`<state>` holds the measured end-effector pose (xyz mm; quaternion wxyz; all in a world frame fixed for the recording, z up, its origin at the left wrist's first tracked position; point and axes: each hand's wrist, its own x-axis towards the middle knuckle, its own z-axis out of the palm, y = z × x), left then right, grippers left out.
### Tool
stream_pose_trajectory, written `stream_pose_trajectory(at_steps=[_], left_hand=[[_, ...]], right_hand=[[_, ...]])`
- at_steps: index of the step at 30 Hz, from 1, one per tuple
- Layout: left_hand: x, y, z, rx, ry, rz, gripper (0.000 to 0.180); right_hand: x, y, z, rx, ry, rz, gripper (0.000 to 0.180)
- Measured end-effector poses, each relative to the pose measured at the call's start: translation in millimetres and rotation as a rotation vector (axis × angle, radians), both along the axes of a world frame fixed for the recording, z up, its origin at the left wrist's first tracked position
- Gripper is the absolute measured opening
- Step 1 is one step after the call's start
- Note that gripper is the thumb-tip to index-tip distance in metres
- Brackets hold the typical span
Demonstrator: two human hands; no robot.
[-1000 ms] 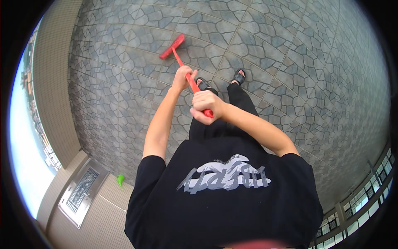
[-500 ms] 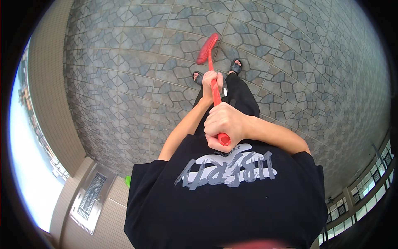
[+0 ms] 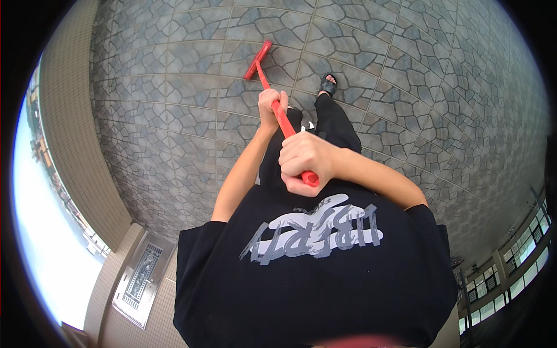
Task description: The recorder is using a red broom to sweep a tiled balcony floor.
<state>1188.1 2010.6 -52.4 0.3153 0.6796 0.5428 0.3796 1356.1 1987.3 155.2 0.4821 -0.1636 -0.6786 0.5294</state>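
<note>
Both of my hands grip the long handle of a red broom. My left hand is closed around the handle lower down, nearer the broom's head. Higher up, close to my chest, my right hand wraps round the top, and the handle's end sticks out below the fist. The broom head is tilted at or just above the stone-patterned floor, ahead and slightly left of me; whether it touches cannot be told. My right foot wears a dark sandal; my left foot is mostly hidden behind the left hand and handle.
A low tiled wall runs along the left side, with bright sky and distant buildings beyond it. At lower left stands a metal door with a patterned panel. A railing and windows show at lower right.
The broom head has swung left and turned, its bristled face no longer showing. My left hand has moved left and slightly forward with the handle; my right hand has shifted slightly up and left.
</note>
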Motion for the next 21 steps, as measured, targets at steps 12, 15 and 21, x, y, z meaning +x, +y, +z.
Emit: stream_pose_trajectory(at_steps=[12,15,21], left_hand=[[70,-30,-12,0.074,0.020,-0.019,0.036],[106,-42,-5,0.076,-0.022,-0.008,0.036],[142,-67,14,0.039,-0.026,0.001,0.038]], right_hand=[[62,-25,2,-0.025,-0.089,0.030,0.028],[86,-28,15,-0.025,-0.128,0.055,0.028],[112,-49,27,0.029,-0.096,0.080,0.029]])
